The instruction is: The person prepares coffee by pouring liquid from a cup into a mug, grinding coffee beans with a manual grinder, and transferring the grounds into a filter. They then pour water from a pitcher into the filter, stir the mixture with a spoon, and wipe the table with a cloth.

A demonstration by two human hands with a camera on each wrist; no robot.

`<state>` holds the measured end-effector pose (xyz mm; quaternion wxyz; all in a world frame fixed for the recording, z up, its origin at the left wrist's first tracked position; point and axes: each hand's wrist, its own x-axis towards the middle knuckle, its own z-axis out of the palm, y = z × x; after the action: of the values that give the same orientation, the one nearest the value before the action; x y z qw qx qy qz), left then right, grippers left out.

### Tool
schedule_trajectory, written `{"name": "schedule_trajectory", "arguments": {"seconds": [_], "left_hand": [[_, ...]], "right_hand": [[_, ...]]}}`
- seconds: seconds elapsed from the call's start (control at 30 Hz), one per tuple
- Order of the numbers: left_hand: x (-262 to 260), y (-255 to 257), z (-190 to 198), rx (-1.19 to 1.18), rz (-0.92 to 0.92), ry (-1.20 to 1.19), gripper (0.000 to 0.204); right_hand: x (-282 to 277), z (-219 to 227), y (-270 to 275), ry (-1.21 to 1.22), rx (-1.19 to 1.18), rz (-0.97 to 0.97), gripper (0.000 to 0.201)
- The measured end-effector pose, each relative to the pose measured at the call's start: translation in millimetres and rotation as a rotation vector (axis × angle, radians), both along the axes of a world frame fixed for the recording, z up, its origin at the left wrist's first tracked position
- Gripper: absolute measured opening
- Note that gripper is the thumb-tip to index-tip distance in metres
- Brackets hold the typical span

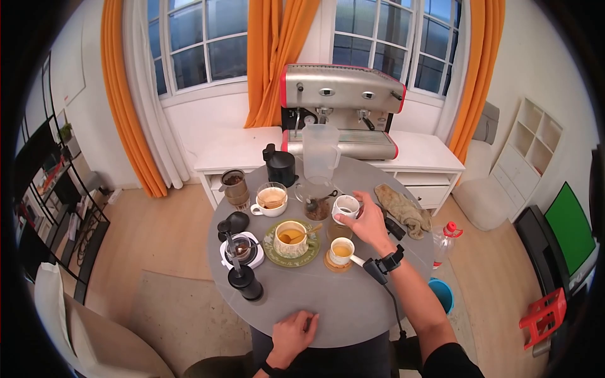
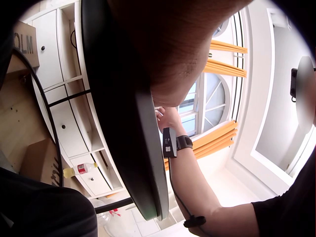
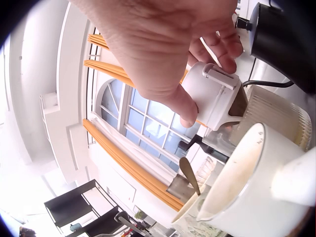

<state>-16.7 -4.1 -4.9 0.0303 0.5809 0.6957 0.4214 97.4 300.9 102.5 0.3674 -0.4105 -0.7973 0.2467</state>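
My right hand (image 1: 368,220) grips a white cup-like piece (image 1: 346,204) between thumb and fingers, its round mouth facing up. In the right wrist view this white piece (image 3: 210,96) shows a small slotted handle on its side, and the thumb presses its near wall. Just in front of that hand, a small white pot (image 1: 341,249) with a straight handle holds a pale brown liquid on a round wooden coaster (image 1: 338,264). My left hand (image 1: 293,337) rests at the table's near edge, its fingers loosely curled and holding nothing.
A patterned cup (image 1: 291,236) with spoons stands on a green plate (image 1: 277,255). Left of it are a white scale (image 1: 252,258) and a black grinder (image 1: 246,283). Behind stand a clear pitcher (image 1: 320,151) and a black kettle (image 1: 279,167). A crumpled cloth (image 1: 403,211) lies at right.
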Motion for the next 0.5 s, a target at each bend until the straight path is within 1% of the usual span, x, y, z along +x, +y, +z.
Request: {"name": "schedule_trajectory", "arguments": {"seconds": [0.13,0.23,0.33,0.43,0.47,0.5], "left_hand": [[-0.9,-0.6,0.3,-0.007,-0.012,0.002,0.018],[-0.7,0.0,-0.7,-0.003,-0.008,-0.003,0.019],[-0.7,-0.4,-1.5,0.005,-0.005,0.002,0.019],[-1.2,-0.6,-3.4,0.001,-0.009,0.019,0.019],[-1.2,-0.1,-3.1,0.003,-0.01,0.021,0.02],[-0.5,-0.1,-2.9,0.002,-0.013,0.023,0.02]], "right_hand": [[2.5,-11.1,0.8,-0.055,-0.017,0.028,0.087],[10.0,-6.9,-8.5,-0.084,0.087,0.013,0.084],[22.3,2.7,-24.3,0.005,0.119,-0.039,0.067],[47.2,-6.6,-33.1,-0.011,-0.003,0.009,0.043],[54.3,-13.9,-39.8,0.014,-0.038,0.028,0.03],[61.1,-20.3,-46.4,-0.011,-0.09,0.023,0.031]]}}
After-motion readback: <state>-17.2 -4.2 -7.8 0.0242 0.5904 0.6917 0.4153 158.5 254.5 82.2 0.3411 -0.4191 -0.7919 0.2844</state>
